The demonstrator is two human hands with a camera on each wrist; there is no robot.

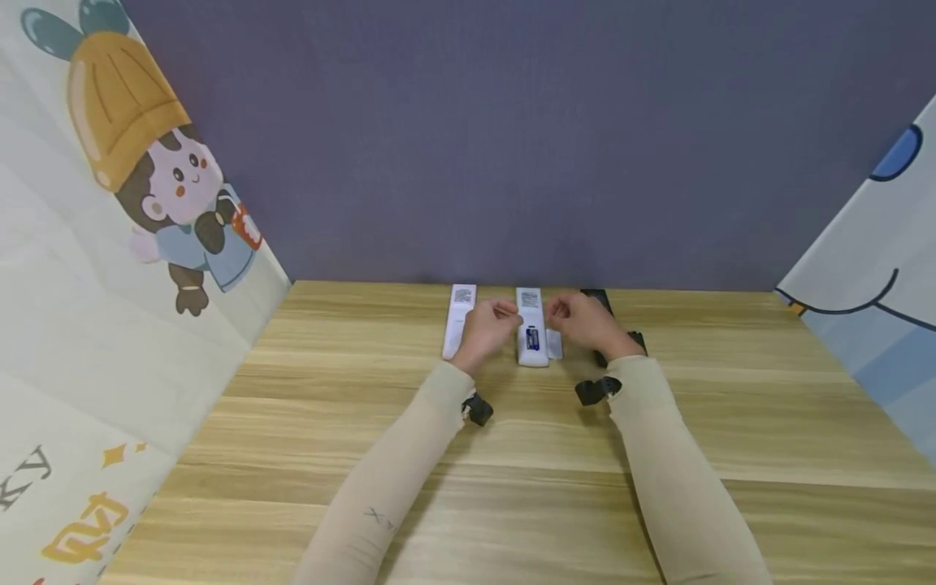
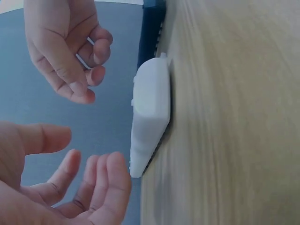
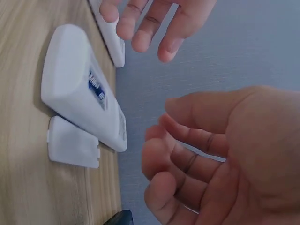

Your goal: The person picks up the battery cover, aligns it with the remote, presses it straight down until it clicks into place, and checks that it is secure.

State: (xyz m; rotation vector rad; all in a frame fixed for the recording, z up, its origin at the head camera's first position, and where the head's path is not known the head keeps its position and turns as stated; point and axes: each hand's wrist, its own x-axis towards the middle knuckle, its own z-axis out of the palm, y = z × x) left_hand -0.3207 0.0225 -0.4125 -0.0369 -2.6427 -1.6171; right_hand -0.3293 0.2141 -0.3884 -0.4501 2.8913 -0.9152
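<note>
Zero grip rn: left hand (image 1: 488, 328) fingers apart, right hand (image 1: 587, 322) fingers loosely bunched. One careless dip could knock the cover (image 1: 554, 344) right of the middle remote (image 1: 531, 315).

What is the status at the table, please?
Left hand and right hand empty, either side of middle remote. Remote uncovered, blue battery showing. Cover beside it, not blocking.

The printed sheet (image 1: 80, 357) reads "ky"; the left sleeve (image 1: 391, 479), "X".
</note>
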